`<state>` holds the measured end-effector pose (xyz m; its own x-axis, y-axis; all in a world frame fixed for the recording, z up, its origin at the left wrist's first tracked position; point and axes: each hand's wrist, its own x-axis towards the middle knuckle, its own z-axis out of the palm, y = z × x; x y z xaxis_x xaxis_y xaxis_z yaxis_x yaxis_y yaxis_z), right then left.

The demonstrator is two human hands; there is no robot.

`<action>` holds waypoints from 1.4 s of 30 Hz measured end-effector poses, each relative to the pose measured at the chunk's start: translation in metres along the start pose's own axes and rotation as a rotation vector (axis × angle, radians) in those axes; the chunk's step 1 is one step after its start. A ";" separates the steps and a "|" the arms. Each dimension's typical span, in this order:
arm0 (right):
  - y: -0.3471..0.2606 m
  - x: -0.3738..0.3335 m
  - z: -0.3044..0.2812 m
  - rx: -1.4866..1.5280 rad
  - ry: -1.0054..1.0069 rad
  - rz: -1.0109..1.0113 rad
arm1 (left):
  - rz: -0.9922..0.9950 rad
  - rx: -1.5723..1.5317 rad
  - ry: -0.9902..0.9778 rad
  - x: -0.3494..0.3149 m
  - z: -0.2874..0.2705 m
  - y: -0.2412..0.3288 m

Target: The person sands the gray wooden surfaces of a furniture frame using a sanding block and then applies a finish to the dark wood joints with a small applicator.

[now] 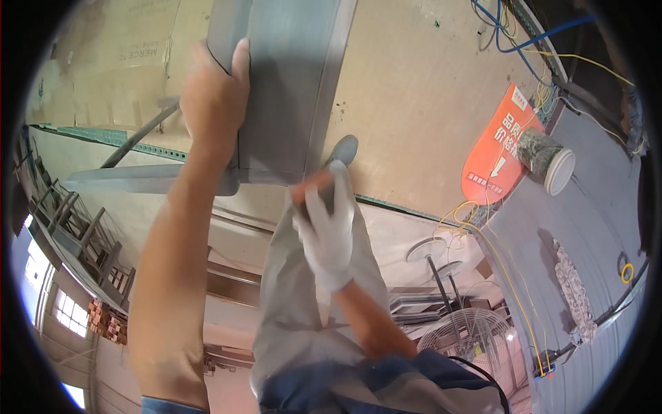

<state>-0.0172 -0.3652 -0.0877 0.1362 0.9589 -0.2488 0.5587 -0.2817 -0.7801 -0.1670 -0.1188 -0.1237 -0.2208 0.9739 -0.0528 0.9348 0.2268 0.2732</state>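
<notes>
Holding orange block [318,185] by panel [283,103] edge, open board [400,96] alongside

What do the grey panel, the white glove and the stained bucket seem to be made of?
Grey panel: perhaps metal or coated board; the smooth, satin surface leaves it open.
White glove: probably thin fabric, matte and close-fitting, though blurred.
Stained bucket: likely plastic, dull and splashed, with a pale round rim.

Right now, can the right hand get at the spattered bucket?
Probably not directly: the gloved right hand holds an orange block by the near end of the grey panel, and the spattered bucket sits well to the right, beyond most of the orange sign.
</notes>
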 end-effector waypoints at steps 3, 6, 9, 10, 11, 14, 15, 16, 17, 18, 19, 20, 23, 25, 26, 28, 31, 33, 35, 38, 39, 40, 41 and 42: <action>-0.041 0.169 -0.033 -0.118 0.101 -0.129 | -0.015 0.011 -0.039 -0.010 -0.009 -0.004; -0.048 0.301 -0.060 -0.259 0.168 -0.157 | -0.021 -0.001 -0.051 -0.003 -0.011 0.004; -0.040 0.342 -0.068 -0.231 0.141 -0.300 | -0.046 -0.022 -0.077 -0.011 -0.014 0.003; -0.047 0.317 -0.068 -0.370 0.019 -0.096 | -0.038 0.012 -0.072 -0.010 -0.011 -0.001; -0.043 0.281 -0.059 -0.326 0.103 -0.145 | -0.037 -0.002 -0.054 -0.006 -0.012 0.002; -0.040 0.141 -0.039 -0.353 -0.018 -0.003 | -0.054 -0.029 -0.051 -0.008 -0.019 0.012; -0.030 0.103 -0.038 -0.433 -0.011 -0.097 | -0.068 -0.049 -0.098 -0.006 -0.016 0.022; -0.041 0.075 -0.036 -0.357 -0.010 -0.113 | -0.089 -0.038 -0.144 -0.006 -0.020 0.019; -0.047 0.081 -0.036 -0.314 -0.013 -0.133 | -0.097 -0.037 -0.132 -0.005 -0.023 0.017; -0.050 0.089 -0.041 -0.284 -0.009 -0.149 | -0.113 -0.045 -0.157 -0.003 -0.022 0.018; -0.059 0.123 -0.051 -0.203 -0.061 -0.044 | -0.131 -0.042 -0.187 -0.005 -0.024 0.016; -0.059 0.163 -0.057 -0.290 -0.048 -0.097 | -0.136 -0.036 -0.183 -0.010 -0.027 0.011; -0.056 0.316 -0.075 -0.593 0.016 -0.321 | -0.120 -0.020 -0.132 -0.007 -0.025 0.000; -0.075 0.407 -0.106 -0.556 0.063 -0.255 | -0.120 -0.062 -0.135 -0.005 -0.024 0.012; -0.067 0.454 -0.125 -0.587 -0.005 -0.339 | -0.128 -0.070 -0.132 0.001 -0.020 0.021; -0.077 0.461 -0.129 -0.569 -0.017 -0.292 | -0.122 -0.064 -0.165 0.022 -0.017 0.029; -0.054 0.366 -0.092 -0.629 0.041 -0.495 | -0.130 -0.020 -0.099 0.092 -0.010 0.047; -0.047 0.307 -0.091 -0.485 -0.277 -0.263 | -0.144 -0.059 -0.098 0.146 0.007 0.074; -0.053 0.277 -0.099 -0.264 -0.537 -0.114 | -0.164 -0.086 -0.100 0.174 0.010 0.092; -0.040 0.355 -0.120 -0.428 -0.288 -0.472 | -0.240 -0.103 -0.121 0.184 0.006 0.115; -0.039 0.398 -0.126 -0.510 -0.180 -0.552 | -0.272 -0.080 -0.108 0.185 0.000 0.120; -0.047 0.443 -0.133 -0.670 -0.134 -0.660 | -0.309 -0.047 -0.095 0.184 -0.003 0.119; -0.049 0.486 -0.136 -0.601 -0.069 -0.701 | -0.310 -0.025 -0.067 0.185 -0.005 0.115; -0.055 0.512 -0.139 -0.542 -0.004 -0.735 | -0.316 -0.025 -0.069 0.186 -0.004 0.117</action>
<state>0.1355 0.1458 -0.0929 -0.4084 0.8903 0.2013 0.8116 0.4552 -0.3663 -0.1003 0.0882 -0.0974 -0.4787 0.8540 -0.2038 0.8157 0.5185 0.2567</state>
